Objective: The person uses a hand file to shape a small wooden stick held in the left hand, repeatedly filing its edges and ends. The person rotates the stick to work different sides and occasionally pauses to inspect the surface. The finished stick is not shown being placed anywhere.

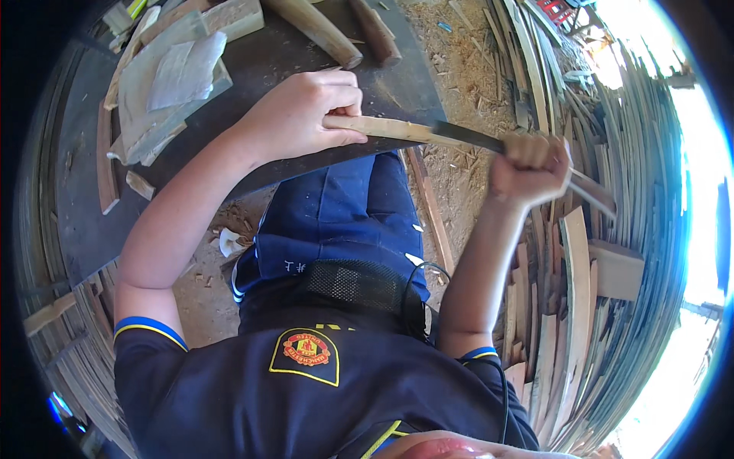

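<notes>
Below you the ground (466, 84) is bare earth strewn with sawdust and wood shavings, and a dark flat work board (252, 73) lies across it at upper left with pale offcuts of wood (164, 80) and two round wooden handles (344, 30) resting on it. To your right thin wooden slats (612, 168) are stacked in deep curving piles, and more slats (69, 336) lie at your lower left. Hard daylight (703, 168) floods in from the right edge, washing out that side.

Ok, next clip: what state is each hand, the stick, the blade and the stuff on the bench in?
Left hand: closed on the wooden stick.
Wooden stick: held level over the lap.
Right hand: fisted on the knife handle.
Knife blade: lying against the stick's end.
Two round wooden handles: lying loose on the dark bench.
</notes>
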The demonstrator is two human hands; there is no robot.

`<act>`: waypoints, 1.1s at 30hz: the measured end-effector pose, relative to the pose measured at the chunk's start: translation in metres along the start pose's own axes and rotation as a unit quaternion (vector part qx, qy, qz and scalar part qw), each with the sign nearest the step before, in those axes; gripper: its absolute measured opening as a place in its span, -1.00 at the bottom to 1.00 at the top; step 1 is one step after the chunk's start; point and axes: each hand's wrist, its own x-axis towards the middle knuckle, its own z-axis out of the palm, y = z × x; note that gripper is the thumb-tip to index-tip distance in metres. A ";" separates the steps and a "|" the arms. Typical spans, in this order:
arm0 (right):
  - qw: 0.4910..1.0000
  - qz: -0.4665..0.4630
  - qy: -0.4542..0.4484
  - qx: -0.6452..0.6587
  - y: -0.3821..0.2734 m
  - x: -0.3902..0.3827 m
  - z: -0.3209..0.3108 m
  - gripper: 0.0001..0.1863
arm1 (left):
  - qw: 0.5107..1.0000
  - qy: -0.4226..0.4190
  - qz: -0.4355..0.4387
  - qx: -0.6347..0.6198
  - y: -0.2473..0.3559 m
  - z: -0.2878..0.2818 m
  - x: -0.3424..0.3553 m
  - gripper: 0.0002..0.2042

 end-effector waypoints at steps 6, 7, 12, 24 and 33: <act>0.997 0.056 -0.015 0.059 0.030 -0.007 0.021 -0.57 | 0.999 -0.001 -0.038 -0.020 -0.001 -0.007 -0.005 -0.69; 0.996 0.058 -0.023 0.061 0.025 -0.006 0.013 -0.56 | 0.999 -0.004 -0.040 -0.013 -0.001 -0.007 -0.006 -0.69; 0.990 0.060 -0.039 0.121 -0.009 -0.003 -0.017 -0.53 | 0.999 -0.010 -0.036 -0.018 -0.001 -0.005 -0.002 -0.69; 0.994 -0.004 0.106 -0.037 -0.005 -0.012 0.011 -0.59 | 0.998 0.017 -0.052 0.016 0.005 0.001 -0.006 -0.73; 0.986 0.031 -0.002 0.163 0.008 0.001 -0.018 -0.48 | 0.988 0.019 0.050 0.141 -0.006 0.001 -0.011 -0.71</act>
